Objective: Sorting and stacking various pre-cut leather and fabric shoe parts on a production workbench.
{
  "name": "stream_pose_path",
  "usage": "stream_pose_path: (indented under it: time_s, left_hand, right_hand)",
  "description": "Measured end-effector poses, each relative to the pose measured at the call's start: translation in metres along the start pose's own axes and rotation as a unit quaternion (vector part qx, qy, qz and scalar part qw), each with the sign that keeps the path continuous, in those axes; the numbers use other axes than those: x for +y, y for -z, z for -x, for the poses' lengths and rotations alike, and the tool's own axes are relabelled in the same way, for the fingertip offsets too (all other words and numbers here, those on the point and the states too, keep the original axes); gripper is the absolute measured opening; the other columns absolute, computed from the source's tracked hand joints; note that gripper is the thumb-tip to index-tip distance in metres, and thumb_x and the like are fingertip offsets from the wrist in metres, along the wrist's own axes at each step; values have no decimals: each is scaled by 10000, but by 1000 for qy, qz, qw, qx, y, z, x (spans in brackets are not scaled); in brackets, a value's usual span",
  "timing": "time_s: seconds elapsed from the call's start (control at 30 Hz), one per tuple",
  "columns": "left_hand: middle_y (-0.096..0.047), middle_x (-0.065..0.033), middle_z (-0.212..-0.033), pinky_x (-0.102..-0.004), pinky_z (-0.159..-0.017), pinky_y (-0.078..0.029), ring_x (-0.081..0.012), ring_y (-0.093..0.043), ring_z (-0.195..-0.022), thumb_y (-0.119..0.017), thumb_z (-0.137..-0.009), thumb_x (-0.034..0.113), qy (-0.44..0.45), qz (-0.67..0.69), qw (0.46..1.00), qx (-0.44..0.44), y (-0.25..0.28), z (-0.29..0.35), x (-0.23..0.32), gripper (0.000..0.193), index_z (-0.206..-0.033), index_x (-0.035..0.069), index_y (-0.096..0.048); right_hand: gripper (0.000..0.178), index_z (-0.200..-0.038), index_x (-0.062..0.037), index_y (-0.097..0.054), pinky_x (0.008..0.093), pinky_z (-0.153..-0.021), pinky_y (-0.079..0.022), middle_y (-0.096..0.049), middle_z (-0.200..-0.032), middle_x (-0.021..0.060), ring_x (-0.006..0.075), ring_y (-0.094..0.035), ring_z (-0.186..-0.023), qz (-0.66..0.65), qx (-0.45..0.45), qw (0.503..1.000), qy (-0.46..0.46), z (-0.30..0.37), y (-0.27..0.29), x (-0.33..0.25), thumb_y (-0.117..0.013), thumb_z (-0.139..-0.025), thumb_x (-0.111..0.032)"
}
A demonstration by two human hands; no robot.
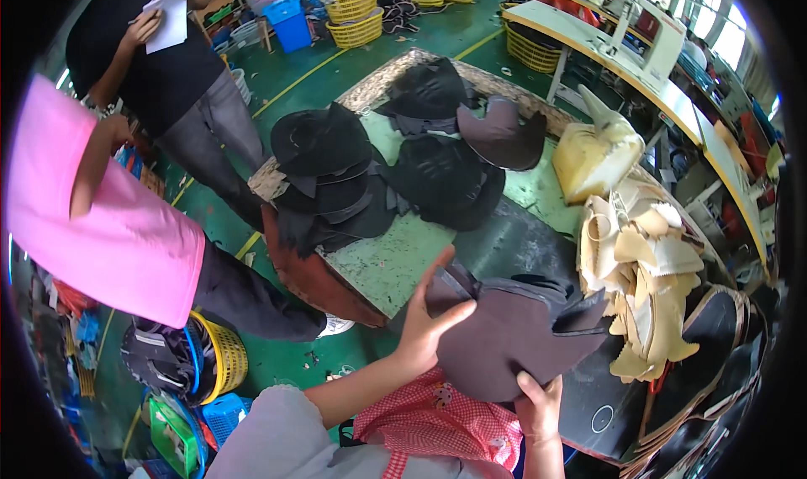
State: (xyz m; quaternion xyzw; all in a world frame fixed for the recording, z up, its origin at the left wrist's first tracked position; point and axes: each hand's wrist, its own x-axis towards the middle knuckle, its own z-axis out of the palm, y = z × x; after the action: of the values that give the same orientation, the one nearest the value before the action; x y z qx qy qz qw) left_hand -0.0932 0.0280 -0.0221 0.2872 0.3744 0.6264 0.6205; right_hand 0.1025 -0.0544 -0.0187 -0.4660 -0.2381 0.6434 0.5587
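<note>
Worktable [395, 260], green top, carries four dark stacks of cut pieces [336, 176] and one heap of tan pieces [647, 285]. Two people stand left of it, one in a pink shirt [101, 218]. Dark cut piece [513, 328] is held flat above the near table edge: left hand [424, 319] spread and gripping its left edge, right hand [538, 403] pinching its lower edge from below.

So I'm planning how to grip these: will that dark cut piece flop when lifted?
Probably floppy: the dark cut piece is thin and flat, and takes both the left hand and right hand. Likely light. Its matte surface looks unlikely to slip.
</note>
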Motion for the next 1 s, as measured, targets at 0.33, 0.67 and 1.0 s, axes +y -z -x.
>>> stream_pose_path:
  time_s: [0.33,0.67,1.0]
  left_hand:
    - [-545,-136,-1313,-348,-927,-489,-198,-584,-1138,-467,-1044,189,-8,-51,996,-77,74,-18,38,511,-1512,63,-307]
    - [-674,-64,-909,-254,-776,-481,-128,-620,-834,-509,-977,79,-228,-225,924,209,195,-48,122,186,-1089,6,-638]
    - [-589,-186,-1295,-325,-1061,-379,-201,-534,-1231,-610,-994,247,-194,-372,880,223,267,-139,152,564,-1455,20,-377]
  right_hand:
    - [616,-1379,3,-508,356,-1110,-384,-569,-1356,104,224,-536,-1242,40,-55,998,-3,-168,-73,-86,-755,-864,-226]
    - [793,-1451,-185,-461,443,-1094,-360,-455,-1450,104,334,-455,-1293,747,27,500,438,-383,-80,-73,-557,-728,125]
    - [729,-1441,-96,-458,446,-1115,-347,-438,-1489,131,334,-409,-1355,790,-22,505,347,-374,-94,-54,-559,-740,77]
